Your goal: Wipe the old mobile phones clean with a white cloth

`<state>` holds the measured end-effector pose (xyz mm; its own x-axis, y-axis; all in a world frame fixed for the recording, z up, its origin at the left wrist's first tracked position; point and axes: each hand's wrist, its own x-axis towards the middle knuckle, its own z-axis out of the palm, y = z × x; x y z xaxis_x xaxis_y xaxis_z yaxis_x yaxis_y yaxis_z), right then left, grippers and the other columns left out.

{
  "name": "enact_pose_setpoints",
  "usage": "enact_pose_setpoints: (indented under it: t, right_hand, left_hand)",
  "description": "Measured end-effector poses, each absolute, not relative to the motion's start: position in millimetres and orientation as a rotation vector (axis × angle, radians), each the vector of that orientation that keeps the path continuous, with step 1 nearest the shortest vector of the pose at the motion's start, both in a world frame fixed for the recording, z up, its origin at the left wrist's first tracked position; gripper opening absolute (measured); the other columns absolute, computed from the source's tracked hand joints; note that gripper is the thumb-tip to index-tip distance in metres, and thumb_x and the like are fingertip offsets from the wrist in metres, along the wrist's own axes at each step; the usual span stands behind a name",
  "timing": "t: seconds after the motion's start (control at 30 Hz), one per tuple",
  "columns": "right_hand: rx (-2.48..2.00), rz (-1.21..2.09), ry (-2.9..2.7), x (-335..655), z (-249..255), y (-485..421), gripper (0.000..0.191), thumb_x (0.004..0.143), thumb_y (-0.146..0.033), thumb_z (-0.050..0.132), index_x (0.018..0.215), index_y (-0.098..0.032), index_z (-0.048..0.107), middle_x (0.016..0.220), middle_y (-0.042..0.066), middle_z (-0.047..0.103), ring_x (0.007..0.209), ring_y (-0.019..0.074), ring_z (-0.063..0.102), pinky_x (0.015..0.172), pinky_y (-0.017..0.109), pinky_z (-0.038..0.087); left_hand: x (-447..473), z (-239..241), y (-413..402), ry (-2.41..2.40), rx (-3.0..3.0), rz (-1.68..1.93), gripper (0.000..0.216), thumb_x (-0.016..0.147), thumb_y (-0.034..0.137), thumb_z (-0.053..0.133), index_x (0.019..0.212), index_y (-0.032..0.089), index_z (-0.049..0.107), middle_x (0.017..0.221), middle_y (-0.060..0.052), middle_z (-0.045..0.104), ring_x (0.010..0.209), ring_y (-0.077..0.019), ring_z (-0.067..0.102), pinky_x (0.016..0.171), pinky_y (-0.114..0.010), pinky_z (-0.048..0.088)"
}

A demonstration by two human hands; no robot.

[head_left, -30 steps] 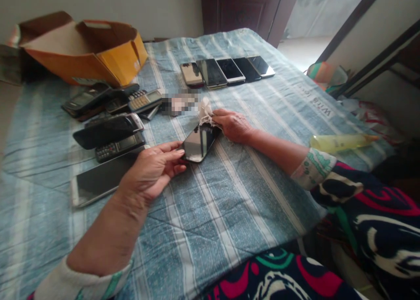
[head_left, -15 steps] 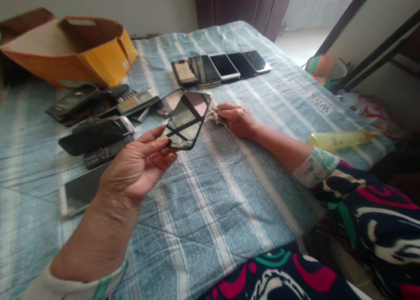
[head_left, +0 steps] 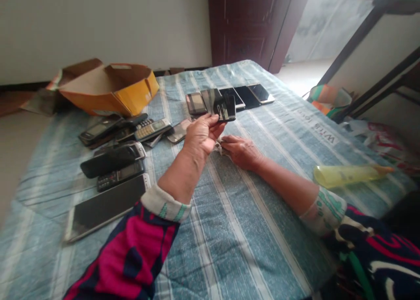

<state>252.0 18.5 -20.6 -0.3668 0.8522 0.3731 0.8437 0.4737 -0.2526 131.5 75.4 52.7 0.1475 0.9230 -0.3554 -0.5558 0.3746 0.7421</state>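
Pinched between the thumb and fingers of my left hand is a dark, glossy smartphone, raised over the table. It overlaps part of a row of several smartphones laid side by side at the back. My right hand rests on the tablecloth with its fingers closed on a crumpled whitish cloth, partly hidden beneath them. Left of my left hand lies a silver-edged phone, next to a pile of old keypad phones. A large white-framed smartphone lies nearer to me.
An open yellow cardboard box stands at the table's back left. On the right lies a yellow-green bottle with an orange tip. A blue striped tablecloth covers the table. Behind it stands a dark red cabinet.
My left hand has carried the smartphone forward and right, toward the row at the back. My right hand stays on the cloth. The camera view has tilted upward.
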Motion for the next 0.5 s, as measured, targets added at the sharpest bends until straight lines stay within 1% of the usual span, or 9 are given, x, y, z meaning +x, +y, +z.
enact_pose_setpoints:
  t: [0.1,0.2,0.33,0.4,0.5]
  right_hand:
    - [-1.395,-0.001,-2.272,249.9,-21.7,19.2,0.019,0.094,-0.022,0.049,0.090,-0.017,0.066,0.098,0.006,0.063,0.087,0.0154,0.057,0.080,0.026,0.041]
    - [-1.370,0.016,-2.269,248.8,-23.6,21.1,0.017,0.093,-0.019,0.050,0.089,-0.017,0.066,0.094,0.006,0.063,0.089,0.0165,0.057,0.080,0.027,0.041]
    - [-1.343,0.004,-2.260,247.4,-26.9,23.4,0.017,0.092,-0.018,0.051,0.089,-0.018,0.068,0.097,0.007,0.064,0.090,0.0176,0.058,0.080,0.028,0.042]
    - [-1.361,-0.021,-2.263,246.4,-28.6,24.1,0.018,0.090,-0.017,0.051,0.087,-0.018,0.069,0.094,0.007,0.065,0.087,0.0176,0.058,0.077,0.027,0.042]
    - [-1.408,-0.053,-2.265,244.9,-30.2,24.7,0.019,0.089,-0.014,0.051,0.083,-0.018,0.069,0.089,0.007,0.065,0.082,0.0173,0.058,0.074,0.027,0.043]
  left_hand:
    - [152.0,48.8,85.6,0.902,0.406,1.181,0.018,0.073,-0.005,0.060,0.069,0.013,0.060,0.060,0.001,0.063,0.054,-0.0101,0.063,0.057,-0.021,0.055]
    - [168.4,45.7,95.1,0.909,0.391,1.213,0.018,0.072,-0.005,0.061,0.071,0.012,0.061,0.061,0.001,0.063,0.056,-0.0106,0.064,0.059,-0.022,0.056]
    - [189.2,38.3,110.9,0.919,0.365,1.244,0.019,0.071,-0.007,0.062,0.073,0.011,0.061,0.061,0.000,0.061,0.057,-0.0115,0.064,0.056,-0.023,0.057]
    - [200.0,32.5,120.6,0.932,0.345,1.256,0.021,0.069,-0.008,0.064,0.077,0.011,0.062,0.062,0.000,0.061,0.058,-0.0121,0.064,0.055,-0.024,0.057]
    - [214.5,24.2,136.2,0.950,0.308,1.279,0.025,0.069,-0.009,0.064,0.082,0.013,0.062,0.064,0.002,0.059,0.058,-0.0102,0.062,0.054,-0.023,0.057]
